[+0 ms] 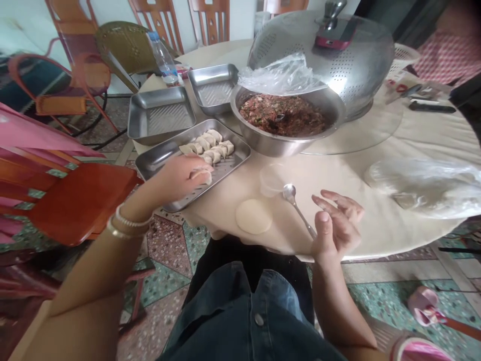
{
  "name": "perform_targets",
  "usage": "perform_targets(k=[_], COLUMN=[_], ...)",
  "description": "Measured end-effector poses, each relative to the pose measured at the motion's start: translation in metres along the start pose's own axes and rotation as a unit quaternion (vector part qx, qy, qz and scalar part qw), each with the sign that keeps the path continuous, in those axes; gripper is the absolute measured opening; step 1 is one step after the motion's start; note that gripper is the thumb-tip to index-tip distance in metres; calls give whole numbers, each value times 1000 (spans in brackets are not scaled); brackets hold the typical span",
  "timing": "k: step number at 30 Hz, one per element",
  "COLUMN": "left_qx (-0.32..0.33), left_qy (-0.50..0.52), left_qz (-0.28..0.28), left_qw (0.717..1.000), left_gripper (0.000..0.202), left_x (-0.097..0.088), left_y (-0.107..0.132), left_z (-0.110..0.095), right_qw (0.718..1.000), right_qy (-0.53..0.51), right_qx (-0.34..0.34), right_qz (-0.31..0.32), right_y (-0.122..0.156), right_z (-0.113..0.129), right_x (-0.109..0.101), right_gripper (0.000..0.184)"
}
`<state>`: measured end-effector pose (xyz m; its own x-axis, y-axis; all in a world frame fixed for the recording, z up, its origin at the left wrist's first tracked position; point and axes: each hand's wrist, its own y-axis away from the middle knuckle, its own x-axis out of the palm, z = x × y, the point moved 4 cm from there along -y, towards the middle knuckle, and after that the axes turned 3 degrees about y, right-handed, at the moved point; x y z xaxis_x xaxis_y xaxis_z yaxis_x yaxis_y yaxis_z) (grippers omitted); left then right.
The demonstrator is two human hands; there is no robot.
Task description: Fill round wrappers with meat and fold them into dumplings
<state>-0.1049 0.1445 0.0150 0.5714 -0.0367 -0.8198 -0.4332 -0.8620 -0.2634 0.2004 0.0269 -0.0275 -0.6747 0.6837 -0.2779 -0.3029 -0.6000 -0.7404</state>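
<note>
The left hand (180, 175) has its fingers closed around a pale, soft folded dumpling (202, 175) and holds it low over the near end of a ridged, rectangular steel tray (158, 163). The tray sits at ten o'clock from the person's lap. Further along the tray, toward one o'clock of that hand, lies a tight row of pleated dumplings (210, 145). Beaded bracelets (128, 225) ring the left wrist.

The right hand (336, 225) is at the surface's (376, 150) near edge with its fingers spread loose and holding nothing. A thin metal spoon (296, 205) lies slanting at its ten o'clock. I cannot tell whether the handle tip touches the thumb.

A flat round dough wrapper (253, 216) lies between the hands, with a clear plastic cup (271, 180) just beyond it. At twelve o'clock a wide steel bowl (278, 145) holds coarse reddish minced filling (283, 115). Crinkled plastic film (278, 75) drapes its far rim, and a perforated metal dome (338, 55) stands behind it.

Two more steel trays (161, 113) sit at eleven o'clock near a plastic bottle (162, 57). A glossy wooden chair (78, 200) crowds the left elbow.
</note>
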Motion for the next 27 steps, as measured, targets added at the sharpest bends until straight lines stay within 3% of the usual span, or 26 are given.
perform_targets(k=[1, 4, 10, 23, 27], left_qx=[-2, 9, 14, -12, -12], left_qy=[-20, -13, -21, -104, -121], left_qz=[45, 112, 120, 123, 92], left_qw=[999, 994, 992, 987, 988], left_gripper=[23, 23, 38, 36, 35], left_x=[-1, 1, -2, -7, -15], left_y=[-7, -24, -30, -33, -23], left_z=[14, 43, 64, 73, 56], right_qw=[1000, 999, 998, 995, 977], right_qy=[-7, -17, -23, -8, 3], right_qx=[6, 18, 24, 8, -60], right_qz=[-3, 24, 54, 96, 204], right_y=[1, 4, 3, -3, -5], right_z=[-2, -5, -8, -6, 6], right_x=[1, 5, 1, 4, 14], right_gripper=[20, 19, 17, 21, 17])
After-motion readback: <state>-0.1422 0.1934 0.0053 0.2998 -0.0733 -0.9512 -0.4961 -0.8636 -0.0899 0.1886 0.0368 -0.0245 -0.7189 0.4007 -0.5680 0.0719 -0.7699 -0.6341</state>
